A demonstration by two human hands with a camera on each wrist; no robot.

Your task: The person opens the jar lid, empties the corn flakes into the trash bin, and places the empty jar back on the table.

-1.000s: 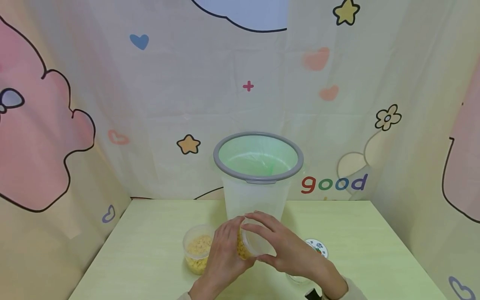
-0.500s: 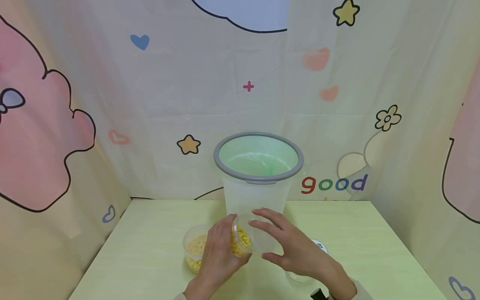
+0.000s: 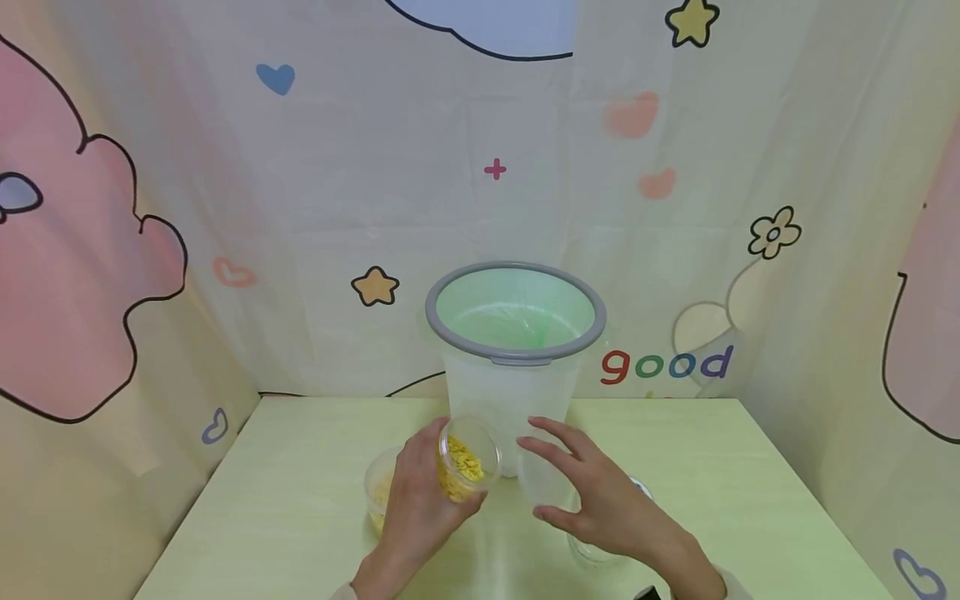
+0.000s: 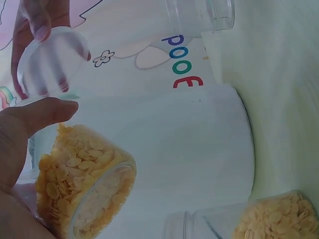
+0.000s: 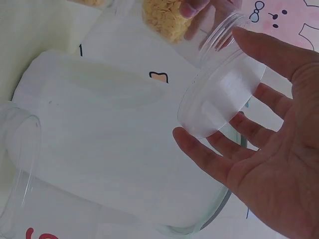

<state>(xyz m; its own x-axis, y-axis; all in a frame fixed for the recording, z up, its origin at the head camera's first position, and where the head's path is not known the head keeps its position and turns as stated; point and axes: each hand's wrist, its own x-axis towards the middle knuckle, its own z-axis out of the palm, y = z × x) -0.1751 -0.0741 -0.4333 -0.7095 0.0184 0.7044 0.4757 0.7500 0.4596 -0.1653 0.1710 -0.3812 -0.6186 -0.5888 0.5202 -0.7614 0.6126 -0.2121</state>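
Note:
My left hand (image 3: pixel 416 492) grips a clear plastic jar (image 3: pixel 491 454) partly filled with yellow flakes (image 3: pixel 462 458). It is tilted, with its uncovered mouth facing right. In the left wrist view the thumb lies along the jar's side and the flakes have slid against the wall. My right hand (image 3: pixel 603 492) holds a round translucent lid (image 5: pixel 222 94) by its edge, thumb on one side and fingertips on the other. A gap separates the lid from the jar's mouth in the head view.
A second jar of flakes (image 4: pixel 279 219) stands on the table (image 3: pixel 247 500), partly behind my left hand. A clear jar (image 3: pixel 592 550) stands below my right hand. Behind both hands is a tall pale bin (image 3: pixel 480 392) with a grey rim, against a printed cloth backdrop (image 3: pixel 337 167).
The lid has come away from the jar and moved right with my right hand. My left hand has moved left, turning the jar's mouth more toward the head camera.

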